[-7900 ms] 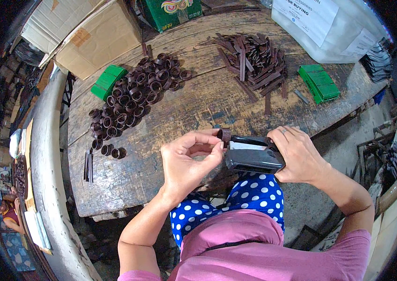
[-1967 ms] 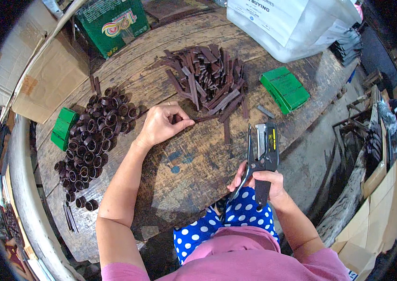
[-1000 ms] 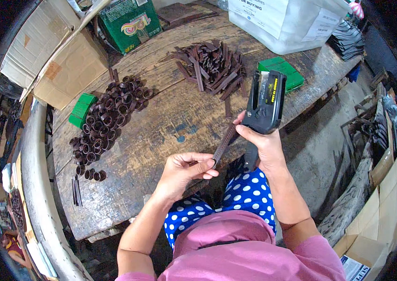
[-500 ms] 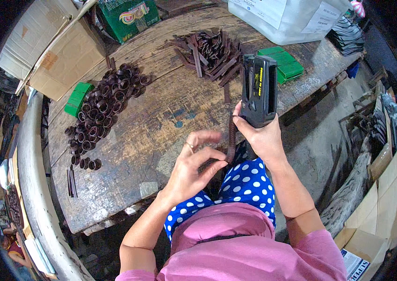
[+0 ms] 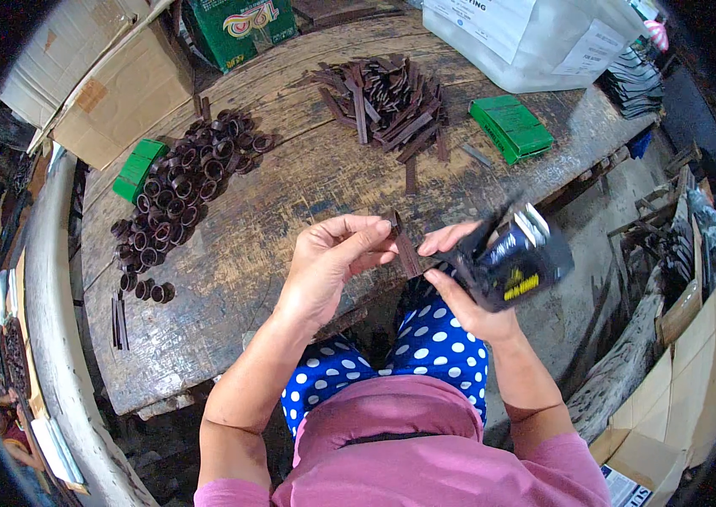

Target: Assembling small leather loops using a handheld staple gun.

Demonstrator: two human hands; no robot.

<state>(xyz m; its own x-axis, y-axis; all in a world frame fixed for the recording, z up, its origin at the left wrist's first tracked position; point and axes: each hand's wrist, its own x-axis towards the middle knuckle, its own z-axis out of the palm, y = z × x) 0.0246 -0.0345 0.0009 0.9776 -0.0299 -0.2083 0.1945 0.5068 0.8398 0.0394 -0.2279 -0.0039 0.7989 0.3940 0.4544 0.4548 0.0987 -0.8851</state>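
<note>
Over the table's near edge, my left hand (image 5: 328, 258) pinches the upper end of a dark brown strip (image 5: 408, 256) between thumb and fingers. The strip slants down toward my right hand (image 5: 468, 283), whose fingertips come close to its lower end; whether they touch it I cannot tell. My right hand is closed around a black staple gun (image 5: 520, 269), which lies tipped to the right and is smeared by motion. Loose brown strips (image 5: 383, 106) lie heaped at the far middle of the table. On the left are many small brown rings (image 5: 176, 198), clustered together.
The worn wooden table (image 5: 290, 198) carries a green box (image 5: 510, 127) at right and another small green box (image 5: 139, 169) at left. A clear plastic bin (image 5: 535, 42) stands at the far right. Cardboard boxes (image 5: 121, 93) rise at the far left. A few thin strips (image 5: 120, 324) lie near left.
The staple gun has swung from upright to tipped right and lower, in my right hand. My left hand has risen and now pinches the strip's end, lifting it.
</note>
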